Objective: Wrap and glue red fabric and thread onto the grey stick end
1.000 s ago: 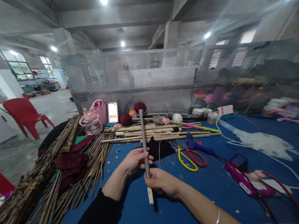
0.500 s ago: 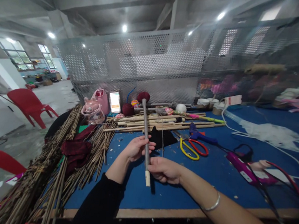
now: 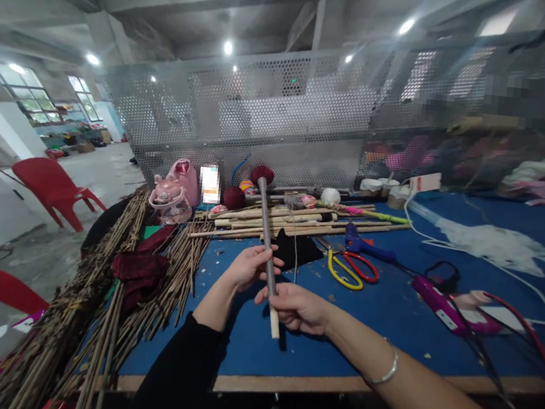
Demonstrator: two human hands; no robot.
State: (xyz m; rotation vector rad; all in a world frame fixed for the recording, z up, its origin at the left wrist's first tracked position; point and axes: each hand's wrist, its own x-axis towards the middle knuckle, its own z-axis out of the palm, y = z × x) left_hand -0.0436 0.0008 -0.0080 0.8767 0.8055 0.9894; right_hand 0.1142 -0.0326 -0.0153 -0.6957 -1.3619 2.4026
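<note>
A blue-topped worktable (image 3: 384, 344) carries a heap of thin dried stalks (image 3: 100, 291) at its left edge and a row of bamboo sticks (image 3: 299, 223) farther back. Above the table's near middle, a grey-wrapped stick (image 3: 266, 229) with a dark red ball tip stands tilted. The left hand (image 3: 247, 267) curls around its shaft; the right hand (image 3: 297, 308) pinches it just below, near the bare wooden end. Yellow-and-red scissors (image 3: 350, 271) lie nearby.
</note>
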